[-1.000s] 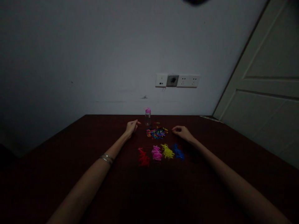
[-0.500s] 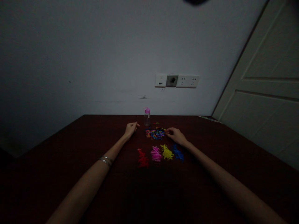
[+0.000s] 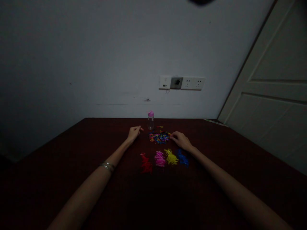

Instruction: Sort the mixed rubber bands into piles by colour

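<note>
A mixed heap of small coloured bands (image 3: 158,137) lies on the dark table (image 3: 100,134). My right hand (image 3: 180,140) touches the heap's right edge, its thumb and fingers pinched together; what they hold is too small to name. Left of the heap, my left hand (image 3: 134,133) rests on the table with its fingers curled in, apart from the bands. Nearer to me lie four separate piles in a row: red (image 3: 146,163), pink (image 3: 160,159), yellow (image 3: 171,157) and blue (image 3: 183,157).
Behind the heap stands a clear bottle (image 3: 151,123) with a pink lid, and a loose band (image 3: 161,126) lies beside it. Wall sockets (image 3: 192,83) are above the table's back edge. A pale door (image 3: 271,95) is at the right.
The fingers of my right hand have drawn closer together at the heap's edge. My left hand has stayed nearly still.
</note>
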Available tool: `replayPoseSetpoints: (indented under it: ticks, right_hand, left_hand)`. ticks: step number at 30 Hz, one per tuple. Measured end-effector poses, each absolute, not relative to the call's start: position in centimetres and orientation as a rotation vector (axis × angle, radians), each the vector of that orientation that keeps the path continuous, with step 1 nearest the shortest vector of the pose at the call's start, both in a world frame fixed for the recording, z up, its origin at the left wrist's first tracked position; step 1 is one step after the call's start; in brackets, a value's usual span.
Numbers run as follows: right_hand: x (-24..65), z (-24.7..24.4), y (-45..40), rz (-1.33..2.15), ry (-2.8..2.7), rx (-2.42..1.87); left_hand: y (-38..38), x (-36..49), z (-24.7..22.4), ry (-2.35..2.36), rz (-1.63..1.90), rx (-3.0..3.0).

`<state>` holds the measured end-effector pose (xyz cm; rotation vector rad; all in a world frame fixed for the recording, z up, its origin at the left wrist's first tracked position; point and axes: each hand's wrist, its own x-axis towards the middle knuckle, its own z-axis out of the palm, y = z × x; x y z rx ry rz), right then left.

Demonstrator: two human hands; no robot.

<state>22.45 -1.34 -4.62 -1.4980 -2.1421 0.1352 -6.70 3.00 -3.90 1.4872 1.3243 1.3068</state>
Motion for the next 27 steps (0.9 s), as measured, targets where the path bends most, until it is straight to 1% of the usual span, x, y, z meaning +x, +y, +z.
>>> replayPoseSetpoints:
  ticks: [8, 15, 22, 27]
  right_hand:
    - [22.8, -4.4, -0.8, 0.205, -2.157, -1.483]
    - [22.9, -1.9, -0.9, 0.309, -2.11, -1.327]
    - [16.2, 1.5, -5.8, 0.401, -2.273, -0.946]
    - [12.0, 1.0, -9.3, 0.471, -2.54, -0.766]
  left_hand:
    - [3.2, -6.9, -4.2, 1.299, 1.315, 1.516]
    - [3.3, -6.8, -4.2, 1.295, 1.298, 1.507]
    - [3.0, -6.7, -4.1, 1.31, 1.296, 1.527]
    - [3.4, -6.9, -4.6, 1.259, 1.31, 1.56]
